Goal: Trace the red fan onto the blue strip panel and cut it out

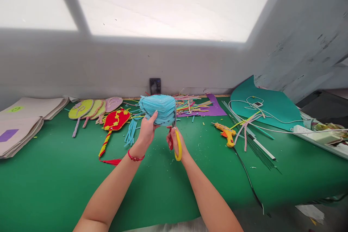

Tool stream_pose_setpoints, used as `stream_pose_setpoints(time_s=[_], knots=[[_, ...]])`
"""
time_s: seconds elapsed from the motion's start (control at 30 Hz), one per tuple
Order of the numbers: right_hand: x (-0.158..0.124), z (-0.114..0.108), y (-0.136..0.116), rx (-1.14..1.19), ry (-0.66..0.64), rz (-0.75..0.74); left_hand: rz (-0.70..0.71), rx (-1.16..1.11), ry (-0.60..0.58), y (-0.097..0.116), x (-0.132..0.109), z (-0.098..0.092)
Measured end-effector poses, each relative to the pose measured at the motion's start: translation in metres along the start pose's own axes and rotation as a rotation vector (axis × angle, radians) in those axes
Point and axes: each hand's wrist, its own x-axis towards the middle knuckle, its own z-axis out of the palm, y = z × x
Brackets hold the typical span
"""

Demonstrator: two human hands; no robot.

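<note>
My left hand [148, 130] grips a light-blue fan-shaped piece [157, 108], covered in rows of pipe cleaners, with the thumb on its near face. In my right hand [178, 143] is a pair of scissors [178, 148] with yellow and red handles. The blades point away from me along the right edge of the blue piece; whether they are parted I cannot tell. Both hands are above the green table [163, 188]. Cut light-blue pipe cleaner pieces [131, 132] lie left of my left hand.
A red-and-yellow fan [116, 119] with a tassel and several pale fans [81, 110] lie left. Behind are loose pipe cleaners [190, 104] on a purple sheet [216, 108]. Rightward are a yellow glue gun [225, 133], its cord, a teal sheet [268, 105] and a power strip [320, 137].
</note>
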Motion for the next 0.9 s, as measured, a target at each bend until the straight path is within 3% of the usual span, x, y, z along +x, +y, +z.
stream_pose_setpoints(time_s=[0.4, 0.63, 0.9], knots=[[-0.002, -0.004, -0.011, 0.036, -0.055, 0.000, 0.015, -0.004, -0.017, -0.004, 0.000, 0.000], [-0.001, -0.005, -0.012, 0.092, -0.096, 0.038, 0.029, -0.019, 0.071, -0.007, 0.001, 0.001], [0.000, -0.008, -0.013, 0.089, -0.126, 0.036, 0.091, 0.053, 0.051, -0.012, 0.002, -0.002]])
